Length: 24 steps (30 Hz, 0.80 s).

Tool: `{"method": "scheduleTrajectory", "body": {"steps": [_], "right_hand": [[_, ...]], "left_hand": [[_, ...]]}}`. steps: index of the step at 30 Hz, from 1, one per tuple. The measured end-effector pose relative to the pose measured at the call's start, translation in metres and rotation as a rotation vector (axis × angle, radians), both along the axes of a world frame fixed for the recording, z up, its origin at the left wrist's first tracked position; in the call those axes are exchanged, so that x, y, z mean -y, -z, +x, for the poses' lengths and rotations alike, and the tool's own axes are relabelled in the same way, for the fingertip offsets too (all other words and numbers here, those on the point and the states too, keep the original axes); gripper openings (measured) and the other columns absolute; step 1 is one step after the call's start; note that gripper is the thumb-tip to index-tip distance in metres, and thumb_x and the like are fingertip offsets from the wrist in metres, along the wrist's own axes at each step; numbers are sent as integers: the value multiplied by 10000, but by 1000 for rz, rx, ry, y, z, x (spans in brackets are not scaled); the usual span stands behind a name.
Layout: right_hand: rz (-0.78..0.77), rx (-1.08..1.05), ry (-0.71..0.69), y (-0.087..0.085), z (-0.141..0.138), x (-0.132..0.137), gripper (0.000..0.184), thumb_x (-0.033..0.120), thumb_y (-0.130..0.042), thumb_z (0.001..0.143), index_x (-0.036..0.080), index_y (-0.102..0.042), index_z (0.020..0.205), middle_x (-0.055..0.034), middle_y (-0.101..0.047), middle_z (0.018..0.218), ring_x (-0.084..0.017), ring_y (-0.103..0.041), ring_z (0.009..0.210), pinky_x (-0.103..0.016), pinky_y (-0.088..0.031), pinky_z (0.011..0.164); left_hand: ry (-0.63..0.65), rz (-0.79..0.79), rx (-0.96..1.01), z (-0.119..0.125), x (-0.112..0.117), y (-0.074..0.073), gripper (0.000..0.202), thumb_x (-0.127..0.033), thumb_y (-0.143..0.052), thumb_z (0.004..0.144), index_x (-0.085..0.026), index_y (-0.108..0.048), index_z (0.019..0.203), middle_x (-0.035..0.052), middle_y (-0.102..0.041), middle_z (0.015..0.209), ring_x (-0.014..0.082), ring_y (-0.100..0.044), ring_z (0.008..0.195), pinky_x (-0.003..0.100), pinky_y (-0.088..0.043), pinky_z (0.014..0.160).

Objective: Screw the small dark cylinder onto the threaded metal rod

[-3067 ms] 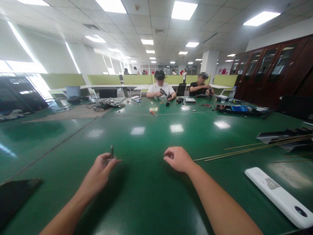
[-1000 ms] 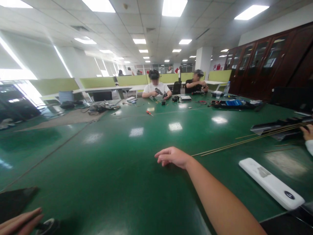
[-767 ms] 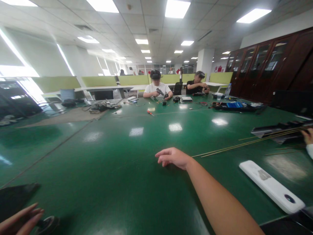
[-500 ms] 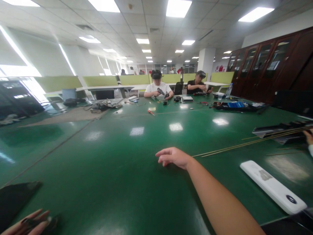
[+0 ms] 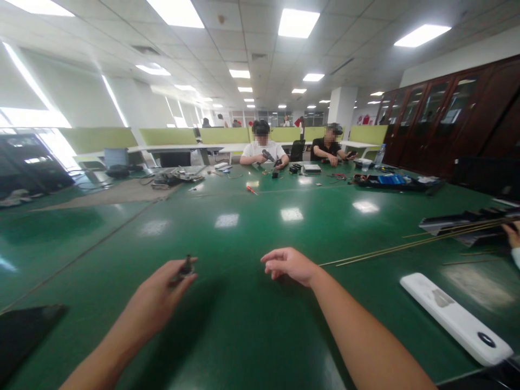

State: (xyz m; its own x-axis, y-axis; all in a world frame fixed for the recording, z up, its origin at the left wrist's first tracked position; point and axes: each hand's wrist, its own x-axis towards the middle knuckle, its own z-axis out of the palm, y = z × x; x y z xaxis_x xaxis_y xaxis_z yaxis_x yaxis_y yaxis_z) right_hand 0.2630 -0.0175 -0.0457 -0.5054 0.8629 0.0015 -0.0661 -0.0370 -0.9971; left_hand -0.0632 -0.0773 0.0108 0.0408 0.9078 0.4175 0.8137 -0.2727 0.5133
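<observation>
My left hand (image 5: 164,290) is raised over the green table (image 5: 239,325), left of the middle. Its thumb and fingers pinch a small dark, partly shiny piece (image 5: 187,268), too small and blurred to name. My right hand (image 5: 290,265) hovers low over the table to the right, palm turned inward. Its fingers are loosely bent and a little apart, with nothing visible between them. Behind that wrist, thin brass-coloured rods (image 5: 374,254) reach off to the right.
A long white device (image 5: 455,319) with a dark round spot lies at the right. Another person's hand (image 5: 512,234) is by dark metal profiles (image 5: 467,225) at the right edge. A red screwdriver (image 5: 251,190) lies further back. Two people sit across the table. A dark flat object (image 5: 28,336) lies at the left.
My left hand has come up from the lower left corner toward the middle, carrying the small dark piece. My right hand has stayed almost in place.
</observation>
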Motion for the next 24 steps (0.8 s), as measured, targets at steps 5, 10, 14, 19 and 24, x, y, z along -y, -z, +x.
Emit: {"method": "scheduleTrajectory", "body": {"steps": [5, 10, 14, 19, 24], "right_hand": [[151, 201, 112, 2, -6, 1, 396, 266, -754, 730, 121, -687, 1092, -3, -663, 716, -110, -579, 583, -236, -452, 587], [273, 316, 126, 7, -15, 5, 569, 245, -763, 716, 147, -630, 1260, -13, -692, 772, -121, -591, 617, -234, -467, 602], [371, 324, 105, 12, -25, 8, 482, 240, -741, 734, 170, -677, 1207, -13, -695, 772, -124, -588, 621, -237, -467, 611], [228, 196, 49, 12, -29, 6, 369, 212, -649, 796, 149, -700, 1157, -20, -692, 744, -110, -577, 549, -235, -463, 562], [38, 25, 0, 14, -30, 4, 363, 289, -666, 802, 122, -710, 1121, -53, -721, 782, -107, -615, 557, -241, -473, 574]], "left_hand": [[246, 6, -216, 69, -37, 15, 432, -391, -539, 881, -203, -588, 1266, 96, -652, 1137, 268, -605, 1044, 424, -480, 970], [287, 26, -269, 82, -36, 37, 324, -291, -630, 842, -198, -631, 1152, 77, -665, 1050, 241, -622, 963, 365, -512, 873], [348, 97, -322, 84, -33, 39, 237, -254, -628, 865, -219, -666, 1096, 57, -678, 1045, 225, -604, 977, 336, -501, 847], [377, 229, -423, 86, -35, 35, 257, -254, -610, 891, -197, -675, 1133, 69, -688, 1022, 230, -598, 937, 357, -497, 814], [360, 305, -481, 91, -29, 33, 247, -250, -590, 907, -205, -679, 1133, 74, -693, 1021, 236, -604, 936, 379, -493, 819]]}}
